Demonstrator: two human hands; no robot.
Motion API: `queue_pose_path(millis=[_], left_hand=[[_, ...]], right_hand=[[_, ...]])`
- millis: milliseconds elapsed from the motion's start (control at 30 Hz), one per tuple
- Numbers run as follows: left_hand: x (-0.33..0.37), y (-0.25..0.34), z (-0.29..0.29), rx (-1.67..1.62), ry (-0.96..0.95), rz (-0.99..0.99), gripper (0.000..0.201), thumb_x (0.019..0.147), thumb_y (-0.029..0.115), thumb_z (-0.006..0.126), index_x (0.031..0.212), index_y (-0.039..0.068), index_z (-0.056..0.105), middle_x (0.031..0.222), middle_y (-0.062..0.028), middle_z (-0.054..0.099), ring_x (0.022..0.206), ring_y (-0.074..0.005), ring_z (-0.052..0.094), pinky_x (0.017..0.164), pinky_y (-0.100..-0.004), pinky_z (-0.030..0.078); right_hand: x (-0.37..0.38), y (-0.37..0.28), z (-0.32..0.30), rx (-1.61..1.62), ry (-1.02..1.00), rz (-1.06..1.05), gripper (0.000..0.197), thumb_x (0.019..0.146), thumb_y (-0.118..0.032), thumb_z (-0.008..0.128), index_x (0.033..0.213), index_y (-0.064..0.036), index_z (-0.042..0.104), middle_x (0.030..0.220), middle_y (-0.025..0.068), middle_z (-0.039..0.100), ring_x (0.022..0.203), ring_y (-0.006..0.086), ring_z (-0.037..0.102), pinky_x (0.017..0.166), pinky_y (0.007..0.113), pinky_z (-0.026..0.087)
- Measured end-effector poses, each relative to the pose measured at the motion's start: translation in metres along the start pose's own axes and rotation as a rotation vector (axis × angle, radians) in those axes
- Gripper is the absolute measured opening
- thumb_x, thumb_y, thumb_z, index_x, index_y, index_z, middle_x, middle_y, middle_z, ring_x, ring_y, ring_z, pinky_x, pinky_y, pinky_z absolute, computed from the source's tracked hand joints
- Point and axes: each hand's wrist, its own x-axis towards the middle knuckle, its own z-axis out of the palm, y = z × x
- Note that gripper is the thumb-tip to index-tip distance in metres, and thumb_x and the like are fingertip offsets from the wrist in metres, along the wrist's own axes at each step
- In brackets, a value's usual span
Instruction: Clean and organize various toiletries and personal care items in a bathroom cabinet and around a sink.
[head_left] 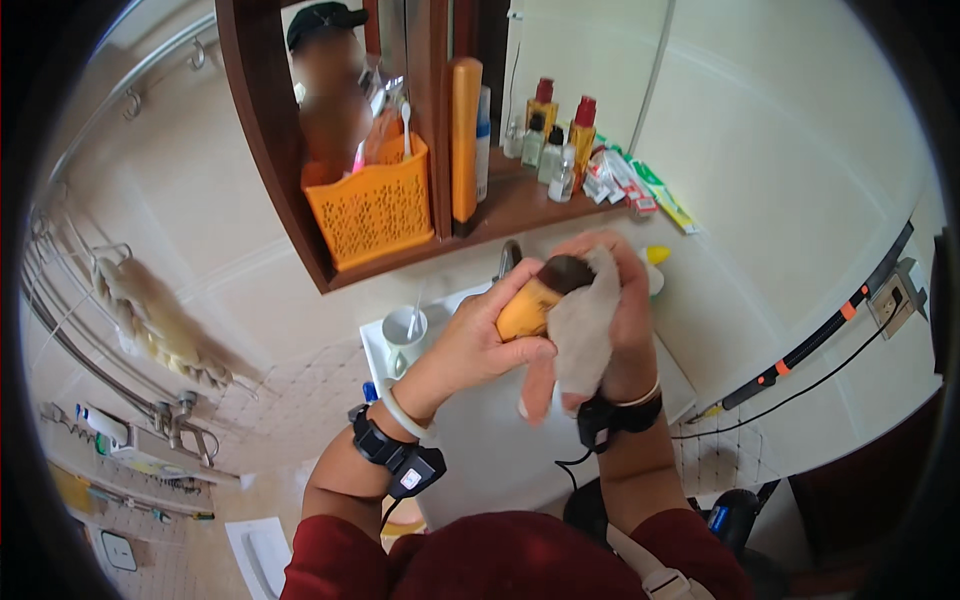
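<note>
Above the white sink basin (475,445), my left hand (462,345) is wrapped round a yellow-orange bottle (524,314) with a dark brown cap (566,272). The bottle is tilted, its cap end pointing up and to the right. My right hand (632,315) is closed on a grey and pink cloth (585,335), which lies against the cap and side of the bottle and hangs down between my hands. The cloth hides part of the bottle and most of the right fingers.
A white mug (404,328) stands on the sink's left rim, close to my left wrist. Behind my hands is the faucet (510,254). The brown cabinet shelf (505,214) holds an orange basket (372,212), several bottles and tubes (630,185). A cord (820,392) runs along the right wall.
</note>
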Motion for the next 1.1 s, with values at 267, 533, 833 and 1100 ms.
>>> queue_pose_path(millis=[267,533,833,1100], left_hand=[[-0.039,0.003,-0.004,0.781,0.207,0.338,0.048,0.067,0.015,0.069,0.113,0.010,0.054,0.099,-0.0109,0.062,0.080,-0.0263,0.060,0.068,-0.0326,0.047],[-0.050,0.001,-0.008,0.816,0.229,0.448,0.039,0.067,0.014,0.066,0.105,0.007,0.058,0.095,-0.0103,0.064,0.074,-0.0248,0.060,0.064,-0.0313,0.047],[-0.071,-0.018,0.025,0.622,0.401,0.053,0.048,0.068,0.014,0.069,0.112,0.005,0.052,0.109,-0.0148,0.053,0.098,-0.0312,0.053,0.082,-0.0341,0.045],[-0.070,-0.015,0.036,0.606,0.420,0.093,0.055,0.070,0.021,0.069,0.118,0.004,0.048,0.101,-0.0149,0.053,0.089,-0.0299,0.054,0.078,-0.0338,0.044]], right_hand=[[-0.039,-0.019,0.030,0.053,-0.056,0.358,0.032,0.079,-0.011,0.061,0.106,0.0018,0.051,0.108,0.0071,0.052,0.100,0.0129,0.050,0.087,0.026,0.039],[-0.063,0.005,0.042,0.506,0.189,0.441,0.022,0.087,-0.019,0.051,0.100,-0.0011,0.054,0.105,0.0101,0.055,0.094,0.0151,0.055,0.082,0.028,0.046],[-0.078,0.036,0.052,0.444,0.235,0.299,0.047,0.083,-0.019,0.058,0.121,0.0017,0.041,0.118,0.0114,0.049,0.107,0.0190,0.049,0.095,0.033,0.037],[-0.089,0.037,0.052,0.538,0.299,0.352,0.031,0.084,-0.008,0.056,0.114,-0.0015,0.050,0.105,0.0052,0.057,0.094,0.0120,0.054,0.084,0.027,0.045]])
